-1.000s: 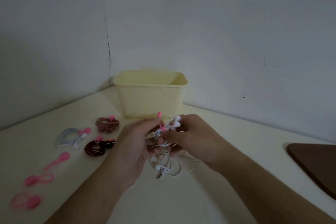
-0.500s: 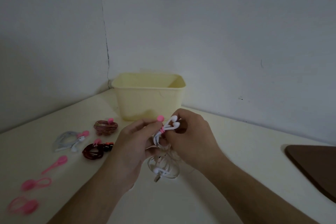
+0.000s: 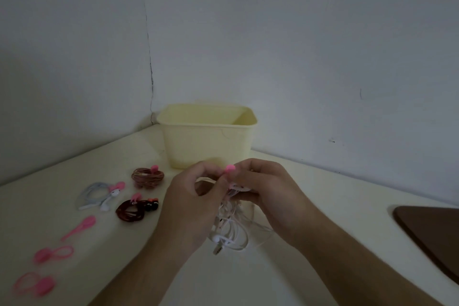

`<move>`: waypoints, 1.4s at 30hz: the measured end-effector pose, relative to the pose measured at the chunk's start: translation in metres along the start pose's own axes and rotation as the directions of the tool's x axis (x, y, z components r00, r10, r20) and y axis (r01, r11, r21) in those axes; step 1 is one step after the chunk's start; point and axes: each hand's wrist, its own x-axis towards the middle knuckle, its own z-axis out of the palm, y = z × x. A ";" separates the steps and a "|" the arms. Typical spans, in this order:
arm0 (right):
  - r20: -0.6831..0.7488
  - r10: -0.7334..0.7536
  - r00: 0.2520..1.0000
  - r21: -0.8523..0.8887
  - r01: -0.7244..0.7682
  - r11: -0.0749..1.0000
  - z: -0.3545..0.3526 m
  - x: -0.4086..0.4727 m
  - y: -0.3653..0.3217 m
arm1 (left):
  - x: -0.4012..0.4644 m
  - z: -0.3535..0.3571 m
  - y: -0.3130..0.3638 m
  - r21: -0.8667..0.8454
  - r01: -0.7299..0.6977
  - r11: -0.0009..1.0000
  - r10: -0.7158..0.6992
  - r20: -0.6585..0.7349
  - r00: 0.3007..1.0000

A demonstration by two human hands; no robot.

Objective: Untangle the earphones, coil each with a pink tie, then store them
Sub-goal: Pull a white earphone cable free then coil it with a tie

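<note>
Before the bin (image 3: 207, 141), both hands (image 3: 233, 196) now clench white earphones (image 3: 229, 231) closer together.

White earphones (image 3: 229, 231), pink tie (image 3: 230, 168), pale yellow bin (image 3: 208, 141).

Both forearms look bare, left hand (image 3: 191, 202) and right hand (image 3: 269, 192) apparently ringless.

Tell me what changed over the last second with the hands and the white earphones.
The right hand closed over the white earphones, so the earbuds that stuck out above the fingers are now mostly hidden. The left hand kept its pinch on the pink tie, whose knob now sits between the two hands. Both hands still hold the coil above the table. The three tied coils, spare ties and box stayed put.
</note>
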 end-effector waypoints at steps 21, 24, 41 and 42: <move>-0.240 0.095 0.966 -0.026 -0.104 0.994 0.005 -0.007 -0.009 | 0.000 0.001 0.000 0.057 -0.032 0.998 0.026 0.108 0.994; -0.230 0.120 0.966 -0.006 -0.124 0.992 0.004 -0.007 -0.009 | -0.001 0.001 0.003 0.067 -0.032 0.997 0.025 0.101 0.995; -0.180 0.168 0.969 -0.021 -0.174 0.985 0.001 -0.003 -0.007 | 0.002 0.000 -0.013 0.270 -0.090 0.959 0.086 0.026 0.996; -0.162 0.149 0.975 -0.051 -0.159 0.986 0.002 -0.003 -0.007 | 0.002 -0.001 -0.013 0.284 -0.092 0.954 0.091 0.016 0.996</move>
